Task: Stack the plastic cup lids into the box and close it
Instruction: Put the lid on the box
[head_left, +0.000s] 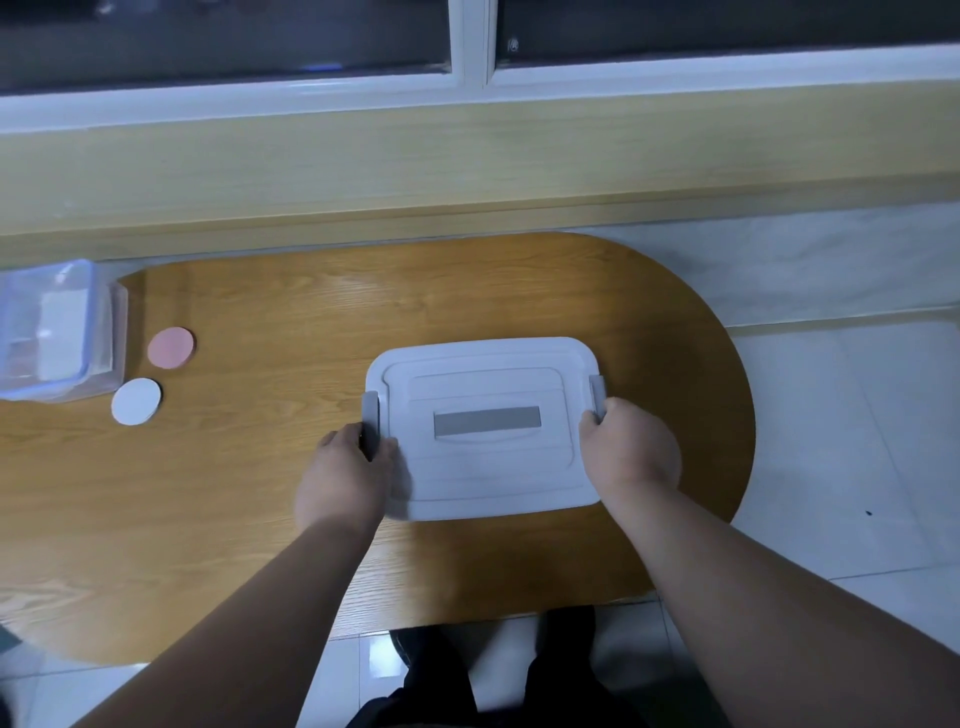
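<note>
Fingers (387, 446) of both hands clamped on the side clips of the box (488, 467).

Left hand (345, 478): thumb on the cover (483, 358) edge, other fingers wrapped round the outside of the left clip (370, 410), grasping it. Right hand (626, 447): curled onto the right clip (597, 392), seen from the back, fingertip contact hidden. Box between the two hands, flat on the surface (249, 483), cover seated. Judged thin rigid plastic, light even with cup lids inside, smooth and apt to skid; best held at both clips or under the side rims, with even pressure from each side. Clips probably springy, wanting a firm inward press to snap. Well off to the left of the fingers: pink disc (171, 348) and white disc (136, 401), probably cup lids, outside the box, just beside a clear container (52, 332).
</note>
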